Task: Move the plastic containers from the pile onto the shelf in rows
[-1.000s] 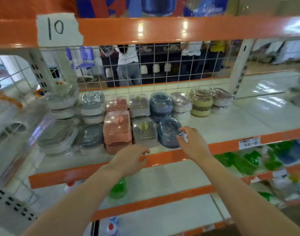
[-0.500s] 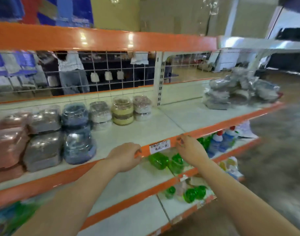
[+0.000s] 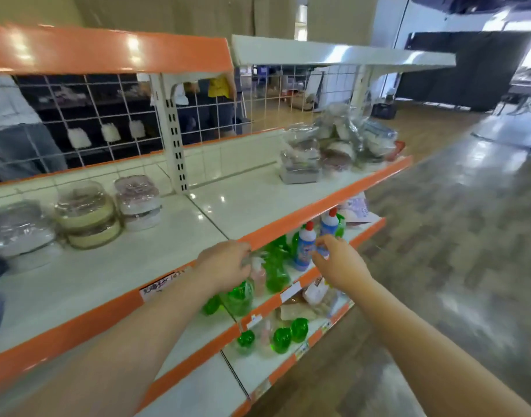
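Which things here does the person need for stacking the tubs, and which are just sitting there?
Needed for the job:
- pile of wrapped containers at the far end of the shelf
- containers already in rows
- left hand and right hand, both holding nothing

Just sitting there:
- green bottles on the shelf below
- blue-and-white bottles
- price label

Left hand (image 3: 225, 266), right hand (image 3: 341, 263) outstretched, fingers loosely curled, empty.
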